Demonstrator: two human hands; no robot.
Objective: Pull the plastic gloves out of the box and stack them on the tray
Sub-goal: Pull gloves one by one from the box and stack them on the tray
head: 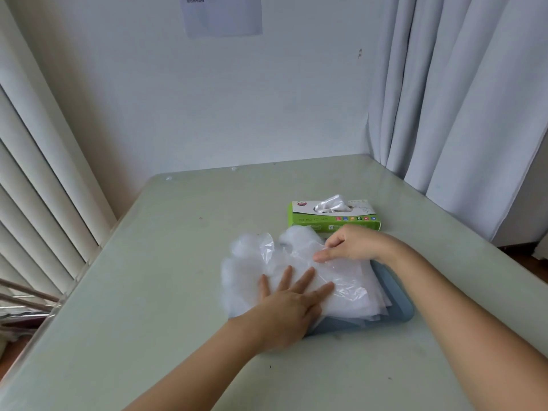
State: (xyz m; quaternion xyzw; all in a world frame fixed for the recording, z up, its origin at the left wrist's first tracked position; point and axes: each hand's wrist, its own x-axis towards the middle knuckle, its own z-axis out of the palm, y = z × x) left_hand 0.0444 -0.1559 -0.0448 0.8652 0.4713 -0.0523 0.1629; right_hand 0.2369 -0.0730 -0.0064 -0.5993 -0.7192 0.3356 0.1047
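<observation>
Pressing down on the stacked plastic gloves with the left hand, fingers straight and spread, over the near-left part of the blue tray. Pinching the top glove between thumb and curled fingers of the right hand, above the tray's far edge. Working with hands apart. Letting glove fingers spill past the tray's left side onto the table. Leaving the green box just behind the tray, a glove tuft poking from its slot.
</observation>
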